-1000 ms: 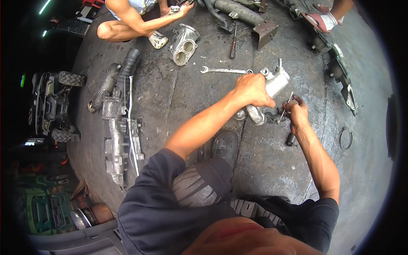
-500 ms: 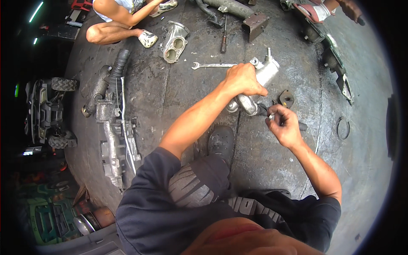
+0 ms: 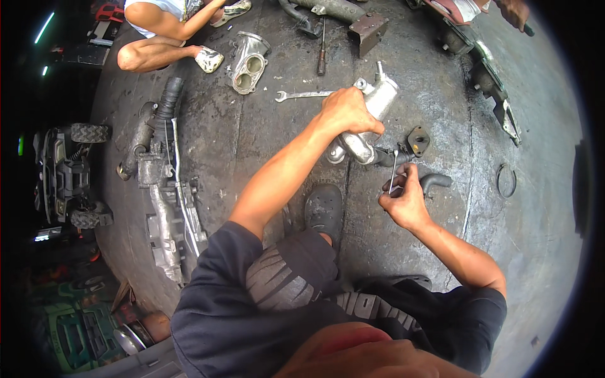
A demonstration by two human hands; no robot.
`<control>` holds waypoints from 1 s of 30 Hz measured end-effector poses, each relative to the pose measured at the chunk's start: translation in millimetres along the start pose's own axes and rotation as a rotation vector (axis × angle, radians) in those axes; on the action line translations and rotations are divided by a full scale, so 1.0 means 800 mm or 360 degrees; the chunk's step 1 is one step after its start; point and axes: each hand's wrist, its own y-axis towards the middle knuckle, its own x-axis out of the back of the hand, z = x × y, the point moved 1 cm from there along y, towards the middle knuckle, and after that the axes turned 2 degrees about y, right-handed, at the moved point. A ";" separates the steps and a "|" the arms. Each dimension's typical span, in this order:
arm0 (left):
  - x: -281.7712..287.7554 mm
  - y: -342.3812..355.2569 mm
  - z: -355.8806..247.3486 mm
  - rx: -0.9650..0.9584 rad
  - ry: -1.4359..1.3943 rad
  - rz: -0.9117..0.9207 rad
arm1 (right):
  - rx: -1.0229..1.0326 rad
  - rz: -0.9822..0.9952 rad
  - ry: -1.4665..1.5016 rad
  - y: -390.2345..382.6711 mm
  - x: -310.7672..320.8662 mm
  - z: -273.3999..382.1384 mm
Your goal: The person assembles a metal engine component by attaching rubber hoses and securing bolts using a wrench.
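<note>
My left hand [image 3: 345, 113] is wrapped round a silver metal pipe housing [image 3: 382, 99], which lies on the dark floor with its curved pipe end [image 3: 357, 150] toward me. Dark hose sections [image 3: 386, 157] extend right from that end, near an oval flange plate [image 3: 418, 142]. Pinched in my right hand [image 3: 406, 200] is a thin silver rod-like tool [image 3: 394, 169], its tip pointing away from me beside the hose. A bent black hose [image 3: 436, 181] lies just right of those fingers. Left of the housing is an open-ended wrench [image 3: 302, 95].
A two-bore metal casting [image 3: 251, 63], a screwdriver [image 3: 322, 53] and a rusty bracket [image 3: 368, 34] lie farther off. At left is a long engine assembly [image 3: 165, 201]; at right, a ring clamp [image 3: 506, 180]. Another person [image 3: 167, 38] squats at the far left; a gloved person's hand shows far right.
My right hand has turned and shifted slightly nearer to me and left, bringing the thin tool into plain sight. My left hand keeps its hold. The whole view has shifted a little.
</note>
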 end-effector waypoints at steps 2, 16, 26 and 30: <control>0.003 0.001 0.002 0.0004 0.0005 0.0015 | -0.0136 0.0099 -0.0054 0.006 -0.003 -0.018; -0.036 0.027 0.013 -0.0258 -0.0080 -0.0046 | 0.0603 0.0077 -0.1587 0.151 0.070 -0.082; -0.005 -0.006 -0.031 -0.0217 0.0218 -0.0048 | 0.1180 -0.0025 -0.1350 0.172 0.109 0.012; -0.002 -0.002 -0.033 -0.0255 0.0283 -0.0149 | 0.0946 0.0103 -0.0881 0.147 0.108 0.069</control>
